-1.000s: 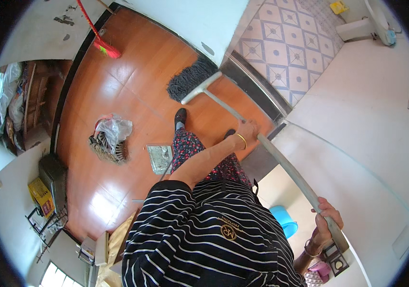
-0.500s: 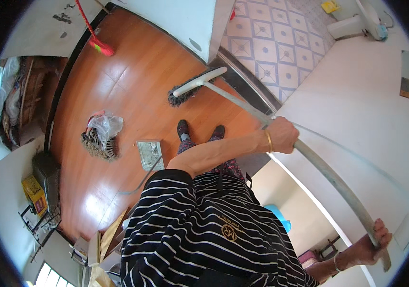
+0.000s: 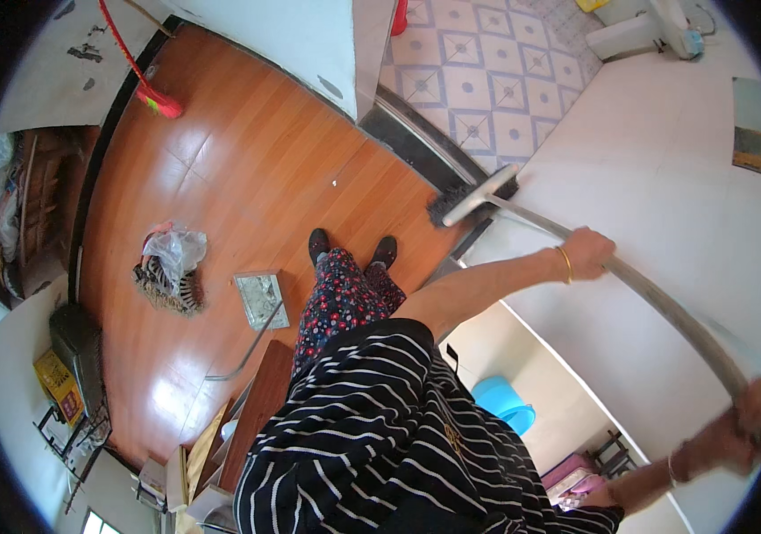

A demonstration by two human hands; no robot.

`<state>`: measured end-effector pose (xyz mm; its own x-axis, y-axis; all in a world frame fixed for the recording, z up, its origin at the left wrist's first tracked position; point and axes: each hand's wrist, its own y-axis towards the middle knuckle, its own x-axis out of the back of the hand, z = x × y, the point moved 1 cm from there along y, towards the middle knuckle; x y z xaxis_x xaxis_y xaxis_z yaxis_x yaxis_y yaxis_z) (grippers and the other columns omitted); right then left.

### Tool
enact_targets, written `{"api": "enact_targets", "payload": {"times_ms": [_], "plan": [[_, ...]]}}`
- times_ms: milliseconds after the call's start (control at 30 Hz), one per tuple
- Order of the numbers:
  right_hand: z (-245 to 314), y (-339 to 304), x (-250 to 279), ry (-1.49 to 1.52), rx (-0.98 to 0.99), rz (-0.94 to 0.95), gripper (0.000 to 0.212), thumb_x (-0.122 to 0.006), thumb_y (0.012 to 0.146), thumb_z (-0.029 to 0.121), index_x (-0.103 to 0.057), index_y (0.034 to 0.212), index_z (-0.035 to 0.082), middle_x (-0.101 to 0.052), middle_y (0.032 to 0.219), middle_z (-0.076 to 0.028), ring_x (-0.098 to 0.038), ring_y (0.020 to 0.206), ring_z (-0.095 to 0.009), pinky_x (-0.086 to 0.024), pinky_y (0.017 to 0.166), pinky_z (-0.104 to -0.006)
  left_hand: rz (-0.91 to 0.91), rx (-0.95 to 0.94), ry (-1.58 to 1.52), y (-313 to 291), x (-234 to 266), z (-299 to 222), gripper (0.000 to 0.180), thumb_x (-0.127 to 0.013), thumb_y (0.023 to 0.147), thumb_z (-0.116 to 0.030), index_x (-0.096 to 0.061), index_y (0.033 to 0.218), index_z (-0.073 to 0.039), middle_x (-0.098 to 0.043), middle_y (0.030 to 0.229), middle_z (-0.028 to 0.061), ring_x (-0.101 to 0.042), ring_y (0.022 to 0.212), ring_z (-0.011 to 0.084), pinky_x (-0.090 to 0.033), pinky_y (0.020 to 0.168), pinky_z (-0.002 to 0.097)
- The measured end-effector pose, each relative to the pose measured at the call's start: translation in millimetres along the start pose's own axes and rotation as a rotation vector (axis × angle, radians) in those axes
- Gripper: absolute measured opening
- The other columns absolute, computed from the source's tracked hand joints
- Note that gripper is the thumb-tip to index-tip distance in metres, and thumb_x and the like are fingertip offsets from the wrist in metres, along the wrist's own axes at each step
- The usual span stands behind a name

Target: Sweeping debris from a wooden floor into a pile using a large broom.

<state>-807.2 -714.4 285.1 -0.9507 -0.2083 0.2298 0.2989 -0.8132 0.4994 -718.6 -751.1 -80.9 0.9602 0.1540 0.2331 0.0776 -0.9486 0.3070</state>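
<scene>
A long-handled broom slants across the right side, its pale head and dark bristles over the dark doorway sill beside the wood floor. My left hand is wrapped round the middle of the pole, with a yellow bangle on the wrist. Near the pole's upper end my right hand is closed round it too, somewhat blurred. Left of my feet lies a square dustpan with pale bits in it and a bent grey handle. A small white scrap lies on the floor ahead of my shoes.
A striped bundle with a clear plastic bag lies to the left. A red broom leans at the far left wall. Patterned tiles lie beyond the doorway. A blue basin stands past the white partition on the right.
Both hands have moved right with the broom. Its head has swung from the floor ahead of my feet to the doorway sill. The white scrap now shows on the floor.
</scene>
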Motion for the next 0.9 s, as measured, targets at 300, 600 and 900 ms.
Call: {"api": "enact_targets", "payload": {"times_ms": [300,600,900], "plan": [[-137.9,80.0,-177.5,0.233,-0.016,0.627,0.025,-0.036,0.091,0.02,-0.033,0.067,0.011,-0.026,0.055,0.001,-0.026,0.048,-0.01,-0.027,0.05,-0.0248,0.005,0.337,0.035,26.1,94.0,124.8,0.027,-0.07,0.065,-0.032,-0.065,0.083,-0.012,-0.062,0.069,0.0118,-0.061,0.069,0.0285,-0.048,0.065,0.0353],[-171.2,115.2,-213.3,0.362,-0.167,0.375,0.033,-0.047,0.083,0.02,-0.029,0.055,0.015,-0.023,0.053,0.002,-0.023,0.051,-0.011,-0.026,0.055,-0.026,0.101,0.358,0.319,43.7,235.9,161.5,0.021,-0.06,0.072,-0.036,-0.063,0.078,-0.016,-0.063,0.07,0.0079,-0.06,0.075,0.0273,-0.034,0.076,0.039],[-182.7,74.8,-180.4,0.469,-0.162,0.196,0.031,-0.047,0.076,0.013,-0.026,0.053,0.014,-0.022,0.05,0.001,-0.022,0.048,-0.012,-0.026,0.054,-0.0296,0.021,0.407,0.509,26.7,213.0,170.3,0.017,-0.057,0.075,-0.029,-0.059,0.071,-0.014,-0.061,0.068,0.0085,-0.059,0.071,0.0275,-0.036,0.072,0.0389]]}}
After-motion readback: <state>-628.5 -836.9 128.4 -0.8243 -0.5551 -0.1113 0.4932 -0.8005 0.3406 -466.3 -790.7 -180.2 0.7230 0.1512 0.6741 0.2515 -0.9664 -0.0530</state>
